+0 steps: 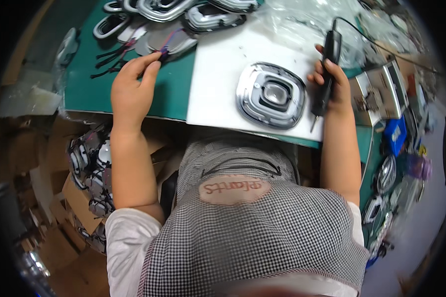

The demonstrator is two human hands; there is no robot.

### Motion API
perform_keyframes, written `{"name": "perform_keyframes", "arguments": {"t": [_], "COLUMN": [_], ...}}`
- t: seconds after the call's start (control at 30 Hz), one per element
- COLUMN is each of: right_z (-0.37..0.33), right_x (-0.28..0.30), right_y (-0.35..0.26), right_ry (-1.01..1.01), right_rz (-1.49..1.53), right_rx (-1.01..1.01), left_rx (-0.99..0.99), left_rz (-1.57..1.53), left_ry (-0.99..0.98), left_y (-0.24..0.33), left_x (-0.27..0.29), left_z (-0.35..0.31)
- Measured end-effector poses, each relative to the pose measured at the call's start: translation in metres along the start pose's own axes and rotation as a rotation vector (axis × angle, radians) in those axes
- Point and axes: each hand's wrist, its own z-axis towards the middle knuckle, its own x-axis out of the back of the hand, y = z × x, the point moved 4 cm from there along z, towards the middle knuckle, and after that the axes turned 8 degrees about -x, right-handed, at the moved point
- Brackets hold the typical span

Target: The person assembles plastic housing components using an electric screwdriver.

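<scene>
Count: one black screwdriver, one silver-black housing on one white mat; at least four other housings overlapping at far left. Right hand wrapped around screwdriver, right of the housing; bit pointing nearward, long axis steep, lower end leaning left. Left hand pinched narrow, apparently on coloured wires.
</scene>
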Motion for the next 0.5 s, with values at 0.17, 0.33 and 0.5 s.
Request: {"name": "perform_keyframes", "arguments": {"t": [0.17, 0.33, 0.5], "right_z": [-0.014, -0.017, -0.022], "right_x": [-0.007, 0.001, -0.01], "right_y": [0.014, 0.014, 0.012], "right_ry": [0.074, 0.055, 0.129], "right_rz": [-0.024, -0.004, -0.028], "right_rx": [0.02, 0.02, 0.007], "left_rx": [-0.222, -0.353, -0.103], "left_rz": [-0.043, 0.125, 0.355], "left_ry": [-0.079, -0.122, -0.041], "left_y": [0.028, 0.039, -0.005], "left_x": [-0.016, -0.026, 0.004], "left_z": [-0.039, -0.031, 0.003]}}
